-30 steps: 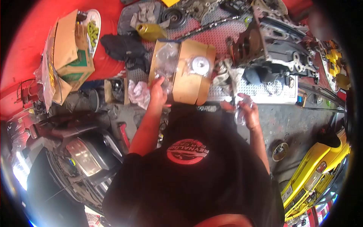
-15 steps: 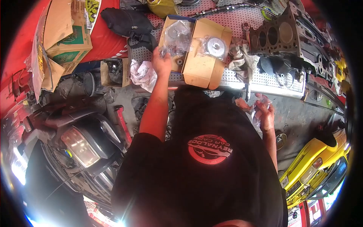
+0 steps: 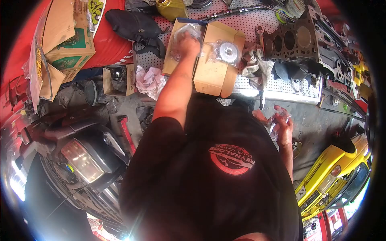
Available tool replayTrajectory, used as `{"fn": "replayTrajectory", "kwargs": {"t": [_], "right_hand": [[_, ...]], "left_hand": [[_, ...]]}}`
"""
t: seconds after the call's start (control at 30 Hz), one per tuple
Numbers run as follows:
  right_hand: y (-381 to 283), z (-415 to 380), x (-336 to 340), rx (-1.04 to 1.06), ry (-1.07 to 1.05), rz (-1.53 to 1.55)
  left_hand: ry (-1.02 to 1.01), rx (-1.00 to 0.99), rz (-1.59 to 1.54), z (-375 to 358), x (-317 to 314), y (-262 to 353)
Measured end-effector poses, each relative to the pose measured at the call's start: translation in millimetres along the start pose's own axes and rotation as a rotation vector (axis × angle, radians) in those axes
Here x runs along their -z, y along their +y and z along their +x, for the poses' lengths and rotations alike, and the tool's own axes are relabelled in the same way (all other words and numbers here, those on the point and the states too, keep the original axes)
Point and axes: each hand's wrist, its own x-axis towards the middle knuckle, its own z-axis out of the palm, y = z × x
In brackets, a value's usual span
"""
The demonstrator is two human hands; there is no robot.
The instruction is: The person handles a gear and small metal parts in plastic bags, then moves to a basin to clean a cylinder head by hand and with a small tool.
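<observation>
I've taken the left hand (image 3: 189,44) from the near-left edge of the cardboard box (image 3: 211,78) onto the clear plastic bag (image 3: 175,49) under its fingers. Behind this grip, my forearm (image 3: 173,90) now covers a round part.

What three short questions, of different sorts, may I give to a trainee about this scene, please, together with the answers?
1. Multiple choice: where is the left hand?
a) on the jug
b) over the open box
c) on the grey rag
2. True or false: in the picture, the engine block is left of the open box.
3. Fill in: the right hand holds clear ____.

Key: 1. b; 2. false, it is to the right; 3. plastic.
</observation>
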Motion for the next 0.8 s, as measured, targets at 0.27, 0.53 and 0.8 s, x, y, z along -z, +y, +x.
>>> {"fn": "replayTrajectory", "kwargs": {"t": [0.27, 0.53, 0.8], "right_hand": [[6, -5, 2, -0.012, 0.081, 0.037], [4, 7, 3, -0.004, 0.031, 0.008], [1, 5, 3, -0.058, 0.074, 0.062]], "left_hand": [[-0.207, 0.19, 0.126, -29, 34, 50], [-0.107, 0.026, -0.194, -4, -4, 3], [-0.002, 0.285, -1.579, -52, 30, -70]]}}
